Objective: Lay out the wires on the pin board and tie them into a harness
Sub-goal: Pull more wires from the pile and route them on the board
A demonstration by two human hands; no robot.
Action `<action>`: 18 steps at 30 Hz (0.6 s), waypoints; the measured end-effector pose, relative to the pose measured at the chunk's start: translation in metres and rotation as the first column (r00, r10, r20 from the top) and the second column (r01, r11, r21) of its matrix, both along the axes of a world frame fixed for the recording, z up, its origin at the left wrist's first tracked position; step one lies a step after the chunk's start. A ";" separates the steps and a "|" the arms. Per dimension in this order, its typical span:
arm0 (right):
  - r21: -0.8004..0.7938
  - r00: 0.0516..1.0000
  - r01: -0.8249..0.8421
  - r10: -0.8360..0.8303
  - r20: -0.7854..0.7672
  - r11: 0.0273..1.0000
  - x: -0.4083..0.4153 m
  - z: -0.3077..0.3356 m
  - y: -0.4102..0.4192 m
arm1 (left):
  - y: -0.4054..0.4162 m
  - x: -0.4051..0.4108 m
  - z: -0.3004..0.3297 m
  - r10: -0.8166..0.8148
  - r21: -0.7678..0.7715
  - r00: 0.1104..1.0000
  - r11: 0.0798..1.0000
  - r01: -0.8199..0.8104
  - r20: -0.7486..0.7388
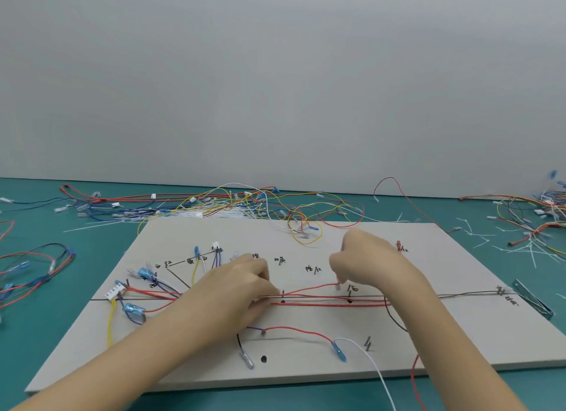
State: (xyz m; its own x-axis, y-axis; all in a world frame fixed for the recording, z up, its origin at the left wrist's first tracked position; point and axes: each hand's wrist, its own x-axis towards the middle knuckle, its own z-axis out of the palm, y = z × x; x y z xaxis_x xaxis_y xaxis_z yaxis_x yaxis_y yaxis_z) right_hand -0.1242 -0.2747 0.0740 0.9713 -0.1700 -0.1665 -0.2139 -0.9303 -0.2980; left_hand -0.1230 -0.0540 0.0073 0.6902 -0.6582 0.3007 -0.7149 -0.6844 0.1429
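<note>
Fingers of both hands (pixel 242 283) (pixel 367 257) pinch red wires (pixel 330 302) mid-board (pixel 306 371), edges uncrowded.

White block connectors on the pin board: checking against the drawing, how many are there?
2: one white connector at the left edge of the board, another farther back. The left hand or right hand may hide more.

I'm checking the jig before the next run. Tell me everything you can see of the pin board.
The pin board is a flat, pale grey rectangular sheet, matte like card or painted wood, lying on the green table. Short dark pins stand up from it, with handwritten black marks and drawn lines beside them. Red wires run along its middle line. The left hand and right hand hold wires just above it. Loose wires overlap its far edge.
</note>
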 end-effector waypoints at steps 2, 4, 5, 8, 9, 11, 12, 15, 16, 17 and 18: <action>-0.087 0.999 -0.009 0.005 -0.053 0.996 0.006 0.004 0.008 | -0.005 0.000 -0.004 -0.032 0.001 0.999 1.000 0.032 0.021; -0.126 0.994 -0.026 0.012 -0.112 0.992 0.014 0.006 0.011 | -0.008 0.000 -0.007 -0.022 0.007 1.000 1.000 0.022 0.020; -0.123 0.991 -0.031 0.015 -0.132 0.992 0.019 0.007 0.012 | -0.009 0.001 -0.008 -0.016 0.003 1.000 1.000 0.016 0.016; -0.107 0.982 -0.072 0.051 -0.182 0.992 0.034 0.006 0.010 | -0.009 0.003 -0.010 -0.015 -0.042 0.999 0.999 0.014 -0.030; -0.108 0.977 -0.090 0.066 -0.203 0.990 0.038 0.004 0.010 | -0.010 0.003 -0.009 -0.015 -0.063 0.999 0.998 0.012 -0.048; -0.126 0.965 -0.126 0.092 -0.244 0.984 0.048 0.000 0.011 | -0.011 0.003 -0.009 -0.017 -0.100 0.999 0.995 0.012 -0.049; -0.138 0.958 -0.142 0.101 -0.267 0.980 0.052 -0.002 0.013 | -0.012 0.002 -0.010 -0.017 -0.110 0.999 0.994 0.012 -0.042; -0.141 0.947 -0.123 0.073 -0.312 0.982 0.062 -0.011 0.015 | -0.012 0.001 -0.013 0.000 -0.126 1.000 0.992 -0.003 -0.025; -0.126 0.950 -0.095 0.052 -0.309 0.987 0.065 -0.013 0.016 | -0.012 0.001 -0.014 0.008 -0.135 0.999 0.991 -0.012 -0.031; -0.112 0.955 -0.068 0.033 -0.294 0.991 0.068 -0.015 0.016 | -0.011 0.001 -0.014 0.014 -0.144 0.999 0.989 -0.020 -0.041; -0.102 0.962 -0.050 0.021 -0.274 0.994 0.070 -0.017 0.016 | -0.011 0.000 -0.014 0.017 -0.152 0.999 0.988 -0.025 -0.051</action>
